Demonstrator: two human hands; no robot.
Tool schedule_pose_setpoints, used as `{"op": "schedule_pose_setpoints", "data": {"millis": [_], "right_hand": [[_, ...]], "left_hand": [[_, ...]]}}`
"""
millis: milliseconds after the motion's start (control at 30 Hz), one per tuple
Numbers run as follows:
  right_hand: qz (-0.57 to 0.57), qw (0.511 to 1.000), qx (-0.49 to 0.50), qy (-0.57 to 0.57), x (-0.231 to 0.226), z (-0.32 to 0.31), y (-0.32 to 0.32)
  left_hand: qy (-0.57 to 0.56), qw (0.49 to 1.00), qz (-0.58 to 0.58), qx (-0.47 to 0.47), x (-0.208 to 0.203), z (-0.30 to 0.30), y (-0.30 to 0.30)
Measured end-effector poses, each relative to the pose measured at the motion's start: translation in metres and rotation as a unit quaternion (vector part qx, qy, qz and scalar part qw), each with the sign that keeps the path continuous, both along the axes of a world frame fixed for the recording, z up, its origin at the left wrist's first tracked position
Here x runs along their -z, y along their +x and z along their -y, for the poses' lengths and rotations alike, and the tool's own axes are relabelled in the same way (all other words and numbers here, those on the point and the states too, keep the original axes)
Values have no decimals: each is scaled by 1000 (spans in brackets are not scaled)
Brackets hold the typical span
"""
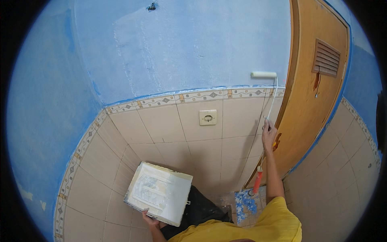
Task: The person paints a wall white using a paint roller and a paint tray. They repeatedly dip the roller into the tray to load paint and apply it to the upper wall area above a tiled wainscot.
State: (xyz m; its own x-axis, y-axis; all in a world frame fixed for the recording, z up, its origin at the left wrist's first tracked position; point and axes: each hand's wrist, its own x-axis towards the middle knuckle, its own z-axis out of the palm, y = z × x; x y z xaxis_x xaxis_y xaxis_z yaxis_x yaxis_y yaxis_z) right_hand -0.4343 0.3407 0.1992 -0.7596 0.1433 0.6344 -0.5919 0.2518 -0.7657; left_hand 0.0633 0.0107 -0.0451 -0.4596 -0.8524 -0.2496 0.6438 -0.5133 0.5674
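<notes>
My left hand (150,218) grips the lower left edge of a white paint tray (179,187), tilted in front of my dark trousers. White paint coats the tray's ribbed slope and flat part. Out to the right, my right hand (269,135) is closed round the thin wire frame of a paint roller (264,75). The roller's pale sleeve lies against the blue wall (201,44), just above the tile border and close to the door frame. Below that hand a red handle (258,180) hangs, seemingly at the other end of the same wire.
A patterned tile border (199,96) runs under the blue paint, above beige tiles. A wall socket (208,117) sits in these tiles. On the right stands a wooden door (318,92) with a brown vent. A blue-and-white stained sheet (245,205) lies on the floor.
</notes>
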Motion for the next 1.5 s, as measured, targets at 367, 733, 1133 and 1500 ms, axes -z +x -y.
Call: {"op": "schedule_pose_setpoints", "data": {"millis": [367, 733, 1133, 1500], "right_hand": [[-64, 997, 2, -39, -107, -2, -40], [4, 998, -21, -54, 27, -2, -7], [-139, 990, 9, -24, -198, 2, -59], [-115, 988, -62, -81, -355, 20, -71]], "left_hand": [[6, 1000, -12, -6, 7, 3, 0], [-29, 1000, 5, -2, -1, -1, -3], [39, 998, 7, -41, -8, -6, -6], [56, 997, -33, -33, 14, 1, -5]]}}
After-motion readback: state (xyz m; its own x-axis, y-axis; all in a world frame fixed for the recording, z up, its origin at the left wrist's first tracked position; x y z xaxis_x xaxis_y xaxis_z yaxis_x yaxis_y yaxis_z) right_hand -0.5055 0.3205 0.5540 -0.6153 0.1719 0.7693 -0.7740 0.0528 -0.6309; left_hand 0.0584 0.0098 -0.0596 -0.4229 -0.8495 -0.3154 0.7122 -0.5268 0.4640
